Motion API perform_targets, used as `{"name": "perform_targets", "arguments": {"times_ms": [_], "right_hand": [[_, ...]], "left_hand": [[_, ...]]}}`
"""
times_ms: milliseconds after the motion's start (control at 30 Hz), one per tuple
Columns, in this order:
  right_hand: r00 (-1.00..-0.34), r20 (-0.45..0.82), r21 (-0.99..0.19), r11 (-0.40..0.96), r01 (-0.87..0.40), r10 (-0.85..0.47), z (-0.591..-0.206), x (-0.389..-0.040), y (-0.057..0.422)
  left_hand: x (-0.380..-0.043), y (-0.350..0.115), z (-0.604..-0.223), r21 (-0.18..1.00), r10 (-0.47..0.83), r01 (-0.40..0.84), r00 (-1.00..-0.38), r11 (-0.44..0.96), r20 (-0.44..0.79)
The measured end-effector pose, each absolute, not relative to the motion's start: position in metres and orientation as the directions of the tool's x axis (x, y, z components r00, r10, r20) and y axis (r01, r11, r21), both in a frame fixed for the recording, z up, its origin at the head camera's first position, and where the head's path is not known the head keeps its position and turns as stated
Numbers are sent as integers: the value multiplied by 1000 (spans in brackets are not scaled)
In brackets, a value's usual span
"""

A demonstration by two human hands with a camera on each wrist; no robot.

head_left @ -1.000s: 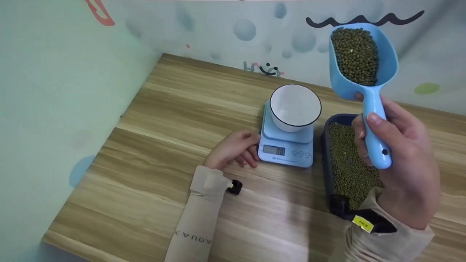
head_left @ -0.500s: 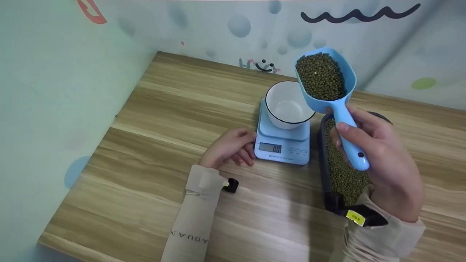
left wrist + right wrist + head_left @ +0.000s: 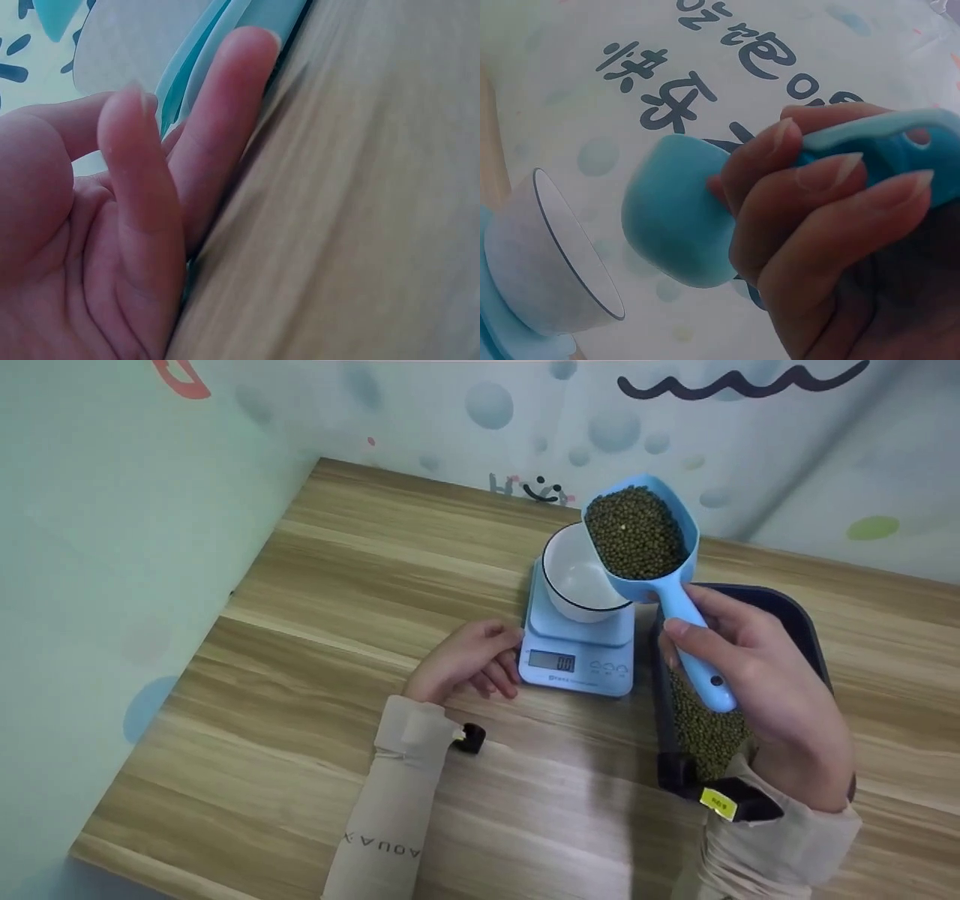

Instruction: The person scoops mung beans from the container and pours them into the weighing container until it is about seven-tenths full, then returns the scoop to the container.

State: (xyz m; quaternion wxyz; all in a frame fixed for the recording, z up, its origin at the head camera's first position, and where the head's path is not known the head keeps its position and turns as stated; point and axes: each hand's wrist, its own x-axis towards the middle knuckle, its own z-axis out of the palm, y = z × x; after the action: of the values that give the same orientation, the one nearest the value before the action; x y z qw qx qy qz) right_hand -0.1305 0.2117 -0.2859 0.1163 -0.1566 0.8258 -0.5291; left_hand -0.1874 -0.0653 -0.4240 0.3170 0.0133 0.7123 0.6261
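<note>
My right hand grips the handle of a light-blue scoop, fingers curled round it. Small greenish-brown beans fill the scoop, which overlaps the right side of a white bowl in the head view. In the right wrist view the scoop's underside hangs apart from the bowl. The dark-rimmed bowl stands on a blue kitchen scale, whose display reads about 0.0. Beside the scale's left edge my left hand rests on the table with loosely bent fingers, holding nothing.
A dark-blue tub with more beans stands right of the scale, partly under my right hand and forearm. The wooden table meets a printed wall covering at the back and left.
My right hand has carried the full scoop left and lower, from above the tub to the bowl's right side. My left hand stays by the scale. The view has shifted slightly.
</note>
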Motion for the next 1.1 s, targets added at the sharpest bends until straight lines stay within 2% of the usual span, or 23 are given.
{"name": "perform_targets", "arguments": {"times_ms": [433,700,1100], "right_hand": [[-933,-69,-893,438,-101,-355,-289,-133,211],[-931,-30,-900,415,-133,-363,-289,-134,214],[-937,-41,-898,425,-118,-347,-290,-134,213]], "left_hand": [[-189,-61,-428,900,400,-388,-806,198,-436],[-188,-61,-427,904,401,-378,-810,200,-428],[-189,-61,-428,897,402,-397,-802,194,-442]]}}
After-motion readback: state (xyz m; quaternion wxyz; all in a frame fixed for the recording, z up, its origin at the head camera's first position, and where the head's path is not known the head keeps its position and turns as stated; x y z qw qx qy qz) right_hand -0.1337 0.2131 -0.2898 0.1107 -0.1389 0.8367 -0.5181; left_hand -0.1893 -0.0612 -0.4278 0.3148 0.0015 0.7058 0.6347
